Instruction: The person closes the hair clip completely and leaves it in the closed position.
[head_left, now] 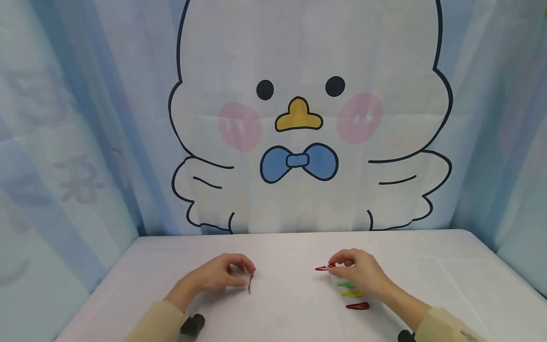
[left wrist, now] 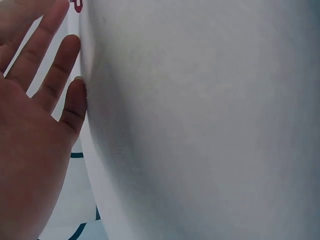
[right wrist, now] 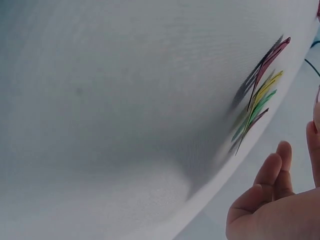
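Observation:
My left hand (head_left: 222, 273) pinches a dark reddish snap hair clip (head_left: 250, 283) between thumb and forefinger, the clip hanging down with its two parts spread at one end. In the left wrist view the other fingers are extended, and a bit of a red clip (left wrist: 78, 5) shows at the top edge. To the right, my right hand (head_left: 359, 270) grips a red snap hair clip (head_left: 324, 268) by one end, its tip pointing left. Below that hand lie a green clip (head_left: 346, 284), a yellow clip (head_left: 352, 294) and a dark red clip (head_left: 357, 306). A further dark clip (right wrist: 257, 121) lies beyond the green one in the right wrist view.
The white-covered table (head_left: 290, 313) runs back to a curtain (head_left: 299, 199) with a large cartoon bird. Side curtains stand at left and right. Black wrist-worn devices (head_left: 193, 326) show at both sleeves.

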`<state>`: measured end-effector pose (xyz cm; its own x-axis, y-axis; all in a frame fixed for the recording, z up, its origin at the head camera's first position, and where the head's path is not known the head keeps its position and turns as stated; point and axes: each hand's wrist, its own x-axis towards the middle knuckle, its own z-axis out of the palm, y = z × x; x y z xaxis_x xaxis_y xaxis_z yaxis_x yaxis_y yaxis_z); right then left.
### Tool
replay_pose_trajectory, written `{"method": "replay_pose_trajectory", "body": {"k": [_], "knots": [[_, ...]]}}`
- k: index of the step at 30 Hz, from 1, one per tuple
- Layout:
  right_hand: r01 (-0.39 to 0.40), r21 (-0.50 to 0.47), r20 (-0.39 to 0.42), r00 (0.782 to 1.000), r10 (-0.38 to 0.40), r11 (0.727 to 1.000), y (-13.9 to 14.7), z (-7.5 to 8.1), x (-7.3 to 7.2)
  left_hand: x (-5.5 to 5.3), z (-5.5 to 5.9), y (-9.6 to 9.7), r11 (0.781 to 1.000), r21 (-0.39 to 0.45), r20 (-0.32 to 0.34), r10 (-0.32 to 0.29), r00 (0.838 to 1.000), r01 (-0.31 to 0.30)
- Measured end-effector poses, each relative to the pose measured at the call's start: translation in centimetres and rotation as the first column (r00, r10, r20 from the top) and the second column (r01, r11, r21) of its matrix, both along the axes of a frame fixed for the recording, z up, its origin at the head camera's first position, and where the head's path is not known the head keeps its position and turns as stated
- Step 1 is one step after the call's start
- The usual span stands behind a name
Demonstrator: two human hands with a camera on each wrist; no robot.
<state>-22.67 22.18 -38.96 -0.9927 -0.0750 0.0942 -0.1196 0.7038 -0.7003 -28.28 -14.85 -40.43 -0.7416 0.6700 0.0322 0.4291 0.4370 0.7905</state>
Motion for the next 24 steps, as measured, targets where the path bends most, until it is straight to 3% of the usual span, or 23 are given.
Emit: {"method": "replay_pose_trajectory", "body": {"k": [11, 20, 24], "knots": [[0.002, 0.017, 0.091, 0.996, -0.004, 1.0, 0.3, -0.3, -0.9, -0.5, 0.0, 0.2, 0.994, -0.106, -0.025, 0.018, 1.0, -0.021], [0.012, 0.068, 0.141, 0.99, -0.022, 0.998, 0.3, -0.6, -1.6, -0.8, -0.2, 0.2, 0.997, -0.062, -0.073, -0.05, 0.996, 0.045], [0.006, 0.086, 0.147, 0.989, -0.018, 0.996, 0.3, -0.6, -1.7, -1.0, -0.3, 0.3, 0.997, -0.072, -0.088, -0.047, 0.995, 0.041]]}}
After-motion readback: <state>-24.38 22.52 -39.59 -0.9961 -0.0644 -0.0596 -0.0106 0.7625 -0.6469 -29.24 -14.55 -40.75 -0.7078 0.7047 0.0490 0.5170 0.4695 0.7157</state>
